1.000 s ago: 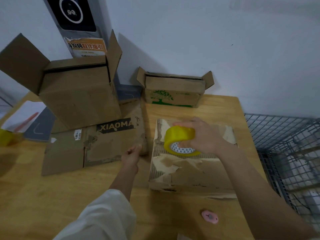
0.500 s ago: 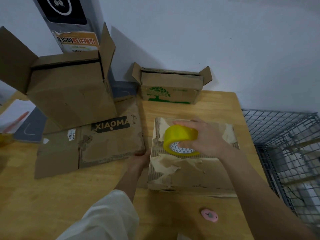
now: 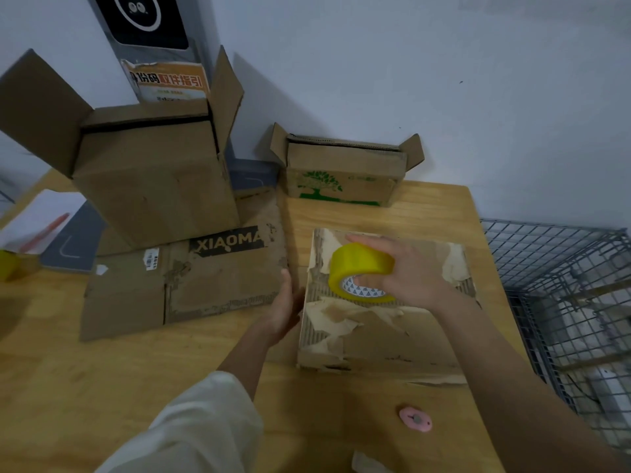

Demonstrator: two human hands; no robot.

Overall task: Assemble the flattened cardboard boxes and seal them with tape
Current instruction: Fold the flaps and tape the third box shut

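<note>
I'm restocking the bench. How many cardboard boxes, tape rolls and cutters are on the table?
Cardboard boxes: 4, namely tall box, tree box, flat box, torn box
Tape rolls: 1, yellow roll, held by right hand
Cutters: 1, pink cutter
Total: 6

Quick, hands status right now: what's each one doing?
Left hand: open, fingers straight, pressed against the side of the torn box.
Right hand: gripping the yellow tape roll on top of that box.

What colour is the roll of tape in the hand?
Yellow. The roll of tape has a white core with small dark triangles, seen clearly in the head view.
</note>
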